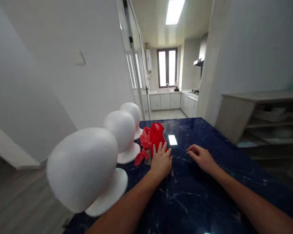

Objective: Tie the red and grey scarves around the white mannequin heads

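Red fabric bundle (154,138) lies on the dark blue marbled bench (197,195), toward its left-centre, just right of the foam heads. Smaller red scraps (139,158) trail from its near-left side. Left hand (161,161) rests flat, palm down, fingers (160,149) extended and touching the bundle's near edge; nothing gripped. Right hand (201,157) rests on the bench surface apart from the cloth, fingers loosely curled, holding nothing. Three white foam mannequin heads line the bench's left edge: nearest one (84,169) large in view, the middle one (123,135) beside the scraps, the far one (132,115) just behind the bundle. A bright ceiling-light reflection (172,139) sits on the bench right of the bundle. Kitchen with window (167,67) beyond; shelving unit (266,117) at right.
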